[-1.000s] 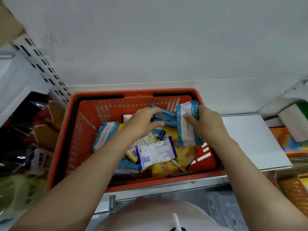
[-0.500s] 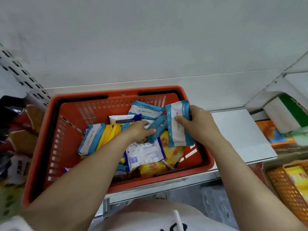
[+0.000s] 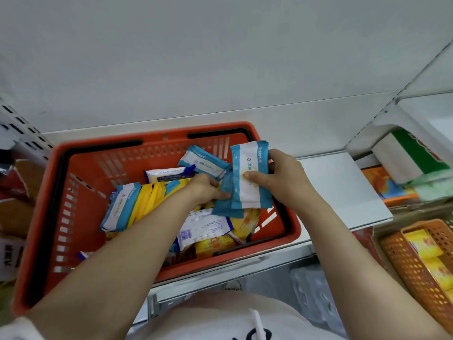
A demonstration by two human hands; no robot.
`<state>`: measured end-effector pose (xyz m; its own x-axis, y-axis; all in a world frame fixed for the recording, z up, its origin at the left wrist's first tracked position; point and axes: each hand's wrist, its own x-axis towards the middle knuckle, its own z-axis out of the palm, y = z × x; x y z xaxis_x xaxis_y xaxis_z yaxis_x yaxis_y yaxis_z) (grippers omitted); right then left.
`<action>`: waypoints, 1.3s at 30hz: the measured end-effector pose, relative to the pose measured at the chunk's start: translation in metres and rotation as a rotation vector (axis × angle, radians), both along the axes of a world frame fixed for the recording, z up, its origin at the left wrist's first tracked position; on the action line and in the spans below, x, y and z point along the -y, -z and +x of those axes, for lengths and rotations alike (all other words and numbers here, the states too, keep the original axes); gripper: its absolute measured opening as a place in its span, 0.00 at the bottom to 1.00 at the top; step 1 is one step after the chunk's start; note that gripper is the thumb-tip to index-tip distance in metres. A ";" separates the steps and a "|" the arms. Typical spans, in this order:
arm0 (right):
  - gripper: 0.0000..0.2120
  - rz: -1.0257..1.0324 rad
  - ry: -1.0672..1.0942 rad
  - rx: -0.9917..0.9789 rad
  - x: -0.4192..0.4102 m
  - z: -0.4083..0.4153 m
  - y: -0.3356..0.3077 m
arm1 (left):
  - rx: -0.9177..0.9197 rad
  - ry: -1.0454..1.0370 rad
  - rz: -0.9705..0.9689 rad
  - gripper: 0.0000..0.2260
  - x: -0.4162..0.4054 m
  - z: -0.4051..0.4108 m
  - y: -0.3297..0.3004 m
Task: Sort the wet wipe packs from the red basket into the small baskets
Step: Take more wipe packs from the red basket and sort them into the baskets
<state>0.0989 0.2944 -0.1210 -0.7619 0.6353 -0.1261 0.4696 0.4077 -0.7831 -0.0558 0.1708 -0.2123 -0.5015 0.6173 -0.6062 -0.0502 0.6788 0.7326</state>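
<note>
Pinched between thumb and curled fingers of the right hand, a blue-and-white wet wipe pack is held upright above the right half of the red basket; the thumb is laid across its printed face, the fingers are wrapped round its right edge. Its long axis runs from the far rim toward the person, tilted slightly.

A second blue pack is seen just behind and below the first, overlapped by it. It is gripped at its left edge by the left hand, whose fingers are curled onto it; whether they close fully round it cannot be told. The two hands are nearly touching, the left a little lower and to the left.

Further matching blue packs are left lying in the basket, one near the far wall and one standing on edge at the left beside yellow packs, with a white pack below the forearms.

An orange small basket, already holding yellow packs, lies at the lower right, well apart from the held packs and on the right hand's side. The right hand is judged the nearer for a carry to the right and downward, if that basket is the one meant for blue packs, which is not shown.
</note>
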 end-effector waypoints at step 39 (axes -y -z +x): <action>0.18 -0.727 0.295 -0.495 0.100 0.015 -0.013 | -0.356 -0.206 0.657 0.14 0.083 0.073 -0.101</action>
